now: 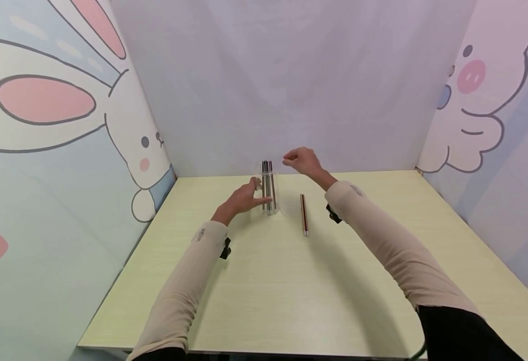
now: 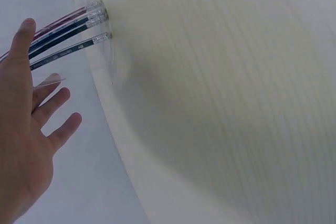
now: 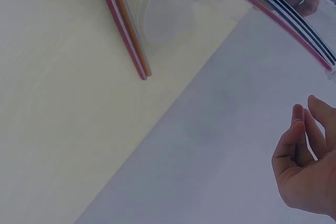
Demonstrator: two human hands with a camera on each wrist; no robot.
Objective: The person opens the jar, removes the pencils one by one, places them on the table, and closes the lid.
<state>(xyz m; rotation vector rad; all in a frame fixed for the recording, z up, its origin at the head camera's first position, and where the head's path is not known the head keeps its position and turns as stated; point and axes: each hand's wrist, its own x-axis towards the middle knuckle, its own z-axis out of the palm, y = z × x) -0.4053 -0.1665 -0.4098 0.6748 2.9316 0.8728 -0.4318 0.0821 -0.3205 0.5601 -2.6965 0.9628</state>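
A clear cup point(image 1: 277, 193) stands near the back of the table with several dark striped pencils point(image 1: 267, 175) upright in it. From its left side, my left hand point(image 1: 242, 198) holds the cup, thumb across the front and fingers toward the back. In the left wrist view, silver ends of the pencils point(image 2: 68, 51) show near the cup's base. My right hand point(image 1: 303, 160) hovers to the right of the cup's top, fingers loosely bent and nothing between them. Below it on the table lie two pencils point(image 1: 304, 215) side by side, reddish and orange in the right wrist view.
The pale wooden table point(image 1: 254, 291) meets a plain light backdrop point(image 1: 291, 90) just behind the cup. Cartoon-printed panels point(image 1: 56, 200) rise along the left and right sides.
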